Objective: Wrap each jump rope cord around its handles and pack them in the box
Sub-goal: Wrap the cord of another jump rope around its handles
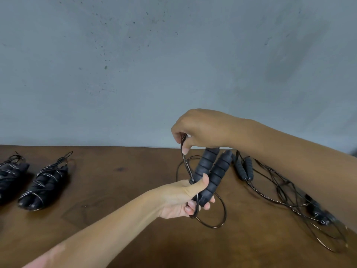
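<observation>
My left hand (pixel 181 198) grips the lower ends of two black ribbed jump rope handles (pixel 212 175) held side by side, tilted up to the right above the table. Their thin black cord (pixel 186 163) runs up along the handles' left side. My right hand (pixel 201 130) pinches that cord above the handles' top ends. A slack loop of the cord (pixel 222 215) hangs below my left hand onto the table.
Two wrapped jump ropes lie on the brown table (pixel 119 190) at the left, one (pixel 44 186) whole and one (pixel 11 175) cut by the frame edge. Unwrapped ropes with handles (pixel 244 169) and tangled cords (pixel 289 194) spread under my right forearm. A grey wall stands behind.
</observation>
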A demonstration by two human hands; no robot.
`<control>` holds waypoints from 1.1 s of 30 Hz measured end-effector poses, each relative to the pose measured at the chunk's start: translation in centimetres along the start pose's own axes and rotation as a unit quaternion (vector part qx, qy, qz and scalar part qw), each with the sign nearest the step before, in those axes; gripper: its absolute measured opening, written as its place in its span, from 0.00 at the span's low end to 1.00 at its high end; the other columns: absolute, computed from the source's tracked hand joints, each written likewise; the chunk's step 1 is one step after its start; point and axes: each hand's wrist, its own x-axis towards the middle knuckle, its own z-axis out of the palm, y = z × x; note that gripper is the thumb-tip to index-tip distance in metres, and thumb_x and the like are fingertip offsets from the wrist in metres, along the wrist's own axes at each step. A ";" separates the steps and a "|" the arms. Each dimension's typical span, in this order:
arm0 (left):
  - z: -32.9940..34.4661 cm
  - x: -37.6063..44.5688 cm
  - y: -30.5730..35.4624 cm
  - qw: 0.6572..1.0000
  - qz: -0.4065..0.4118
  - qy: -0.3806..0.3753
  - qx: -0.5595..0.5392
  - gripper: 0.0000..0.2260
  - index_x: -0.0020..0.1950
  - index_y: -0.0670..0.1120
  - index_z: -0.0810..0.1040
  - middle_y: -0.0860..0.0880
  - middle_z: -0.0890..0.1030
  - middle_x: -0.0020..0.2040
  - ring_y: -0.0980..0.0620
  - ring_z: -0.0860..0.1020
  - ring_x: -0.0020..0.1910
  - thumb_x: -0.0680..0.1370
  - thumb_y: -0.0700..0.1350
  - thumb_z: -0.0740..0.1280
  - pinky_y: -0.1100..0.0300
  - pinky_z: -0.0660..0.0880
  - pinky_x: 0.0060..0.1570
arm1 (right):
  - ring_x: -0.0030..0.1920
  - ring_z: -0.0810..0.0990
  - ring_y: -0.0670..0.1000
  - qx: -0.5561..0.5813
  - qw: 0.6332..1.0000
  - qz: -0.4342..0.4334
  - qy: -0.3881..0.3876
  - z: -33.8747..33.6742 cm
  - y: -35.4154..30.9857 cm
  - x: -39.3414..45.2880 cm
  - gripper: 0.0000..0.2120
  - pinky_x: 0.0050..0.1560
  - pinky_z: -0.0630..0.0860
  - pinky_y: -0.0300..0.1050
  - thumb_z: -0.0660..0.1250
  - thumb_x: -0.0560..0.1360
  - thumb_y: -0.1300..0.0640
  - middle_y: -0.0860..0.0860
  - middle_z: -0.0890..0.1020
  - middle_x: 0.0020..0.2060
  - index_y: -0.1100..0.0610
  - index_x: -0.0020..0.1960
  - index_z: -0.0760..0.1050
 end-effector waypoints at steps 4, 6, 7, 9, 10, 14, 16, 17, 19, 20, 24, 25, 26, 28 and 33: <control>0.5 -0.3 -0.3 0.997 -0.022 0.006 0.067 0.26 0.55 0.43 0.80 0.49 0.79 0.41 0.58 0.63 0.30 0.74 0.65 0.75 0.66 0.62 0.30 | 0.46 0.80 0.49 0.023 0.999 -0.012 -0.023 1.1 0.1 0.2 0.05 0.46 0.78 0.50 0.76 0.74 0.53 0.45 0.82 0.44 0.52 0.47 0.81; 0.8 -0.6 -0.6 0.992 -0.024 0.019 0.120 0.17 0.53 0.45 0.81 0.49 0.78 0.39 0.56 0.64 0.31 0.77 0.57 0.76 0.65 0.60 0.30 | 0.45 0.80 0.44 0.081 0.996 -0.002 -0.037 1.8 0.5 -0.1 0.04 0.47 0.77 0.45 0.76 0.75 0.54 0.44 0.83 0.44 0.52 0.47 0.83; 0.9 -0.7 -0.7 0.989 -0.020 0.024 0.142 0.14 0.52 0.45 0.82 0.49 0.78 0.38 0.56 0.65 0.31 0.78 0.55 0.76 0.64 0.59 0.30 | 0.45 0.80 0.42 0.118 0.992 0.005 -0.046 2.2 0.8 -0.2 0.03 0.48 0.77 0.41 0.77 0.74 0.55 0.44 0.84 0.44 0.52 0.47 0.84; 1.2 -1.0 -1.0 0.984 -0.001 0.031 0.177 0.10 0.50 0.46 0.82 0.48 0.78 0.36 0.56 0.67 0.29 0.79 0.52 0.74 0.63 0.59 0.31 | 0.47 0.82 0.41 0.183 0.980 0.013 -0.075 2.8 1.7 -0.3 0.03 0.54 0.78 0.41 0.77 0.74 0.56 0.44 0.86 0.43 0.53 0.47 0.85; 1.3 -1.1 -1.1 0.981 0.013 0.031 0.189 0.08 0.48 0.46 0.82 0.48 0.78 0.36 0.56 0.68 0.29 0.79 0.51 0.74 0.63 0.60 0.31 | 0.48 0.83 0.42 0.206 0.974 0.015 -0.092 3.2 2.2 -0.4 0.03 0.58 0.79 0.43 0.77 0.74 0.56 0.44 0.87 0.44 0.53 0.47 0.86; 1.8 -1.8 -1.3 0.971 0.082 0.001 0.223 0.06 0.47 0.48 0.82 0.45 0.78 0.37 0.52 0.72 0.35 0.80 0.48 0.73 0.62 0.65 0.33 | 0.48 0.85 0.49 0.294 0.948 0.037 -0.118 5.5 3.4 -1.2 0.05 0.58 0.79 0.43 0.77 0.75 0.56 0.48 0.88 0.45 0.56 0.50 0.86; 1.7 -2.0 -1.3 0.970 0.124 0.010 0.211 0.07 0.47 0.44 0.81 0.44 0.77 0.38 0.52 0.73 0.38 0.81 0.47 0.72 0.63 0.66 0.33 | 0.45 0.85 0.51 0.346 0.928 0.061 -0.122 6.9 3.9 -1.7 0.05 0.53 0.80 0.44 0.76 0.76 0.57 0.50 0.88 0.46 0.56 0.51 0.86; 1.5 -2.0 -1.4 0.970 0.145 0.025 0.194 0.09 0.48 0.40 0.80 0.44 0.77 0.38 0.53 0.73 0.37 0.81 0.46 0.72 0.63 0.66 0.32 | 0.43 0.84 0.49 0.364 0.919 0.085 -0.122 7.6 4.1 -2.0 0.04 0.49 0.81 0.43 0.74 0.77 0.57 0.50 0.87 0.46 0.56 0.51 0.86; 1.0 -2.1 -1.4 0.971 0.182 0.057 0.142 0.09 0.50 0.38 0.79 0.43 0.76 0.38 0.54 0.71 0.33 0.81 0.44 0.72 0.63 0.64 0.31 | 0.39 0.81 0.44 0.347 0.926 0.110 -0.100 9.0 4.7 -2.6 0.04 0.42 0.78 0.37 0.71 0.79 0.61 0.47 0.85 0.41 0.57 0.47 0.84; 0.8 -2.0 -1.4 0.972 0.195 0.067 0.109 0.06 0.49 0.41 0.80 0.43 0.76 0.38 0.54 0.69 0.31 0.81 0.44 0.71 0.62 0.62 0.31 | 0.39 0.80 0.43 0.319 0.937 0.113 -0.086 9.6 4.9 -2.9 0.07 0.41 0.76 0.36 0.69 0.79 0.63 0.46 0.83 0.37 0.56 0.43 0.81; -0.1 -1.6 -1.6 0.972 0.214 0.097 0.004 0.05 0.50 0.46 0.83 0.44 0.78 0.38 0.53 0.66 0.31 0.81 0.46 0.73 0.49 0.54 0.38 | 0.31 0.72 0.38 0.318 0.940 0.125 -0.013 11.1 4.0 -4.2 0.20 0.36 0.67 0.31 0.65 0.78 0.68 0.42 0.75 0.28 0.51 0.31 0.69; -0.3 -1.5 -1.7 0.970 0.216 0.107 -0.016 0.05 0.50 0.47 0.84 0.44 0.78 0.38 0.53 0.67 0.31 0.80 0.47 0.73 0.48 0.53 0.39 | 0.30 0.72 0.39 0.362 0.925 0.111 0.007 11.3 3.6 -4.3 0.20 0.36 0.68 0.32 0.65 0.78 0.69 0.43 0.75 0.27 0.53 0.31 0.71; -0.6 -1.3 -1.8 0.968 0.219 0.114 -0.035 0.05 0.50 0.47 0.83 0.44 0.78 0.38 0.53 0.67 0.32 0.80 0.48 0.74 0.48 0.53 0.40 | 0.31 0.73 0.43 0.401 0.910 0.100 0.025 11.6 3.4 -4.5 0.17 0.37 0.70 0.34 0.66 0.78 0.68 0.45 0.76 0.28 0.55 0.33 0.74; -1.0 -1.1 -1.8 0.965 0.216 0.130 -0.065 0.05 0.52 0.47 0.82 0.44 0.78 0.38 0.53 0.65 0.31 0.81 0.48 0.74 0.49 0.52 0.40 | 0.32 0.73 0.47 0.442 0.891 0.084 0.056 12.3 3.2 -4.6 0.11 0.39 0.72 0.39 0.66 0.79 0.68 0.48 0.78 0.31 0.61 0.39 0.79; -1.8 0.0 -2.2 0.958 0.210 0.158 -0.116 0.27 0.66 0.33 0.75 0.44 0.78 0.38 0.56 0.62 0.28 0.76 0.51 0.76 0.58 0.52 0.32 | 0.32 0.74 0.46 0.439 0.885 0.116 0.103 13.7 2.5 -4.9 0.16 0.40 0.73 0.41 0.64 0.80 0.68 0.41 0.79 0.31 0.52 0.38 0.79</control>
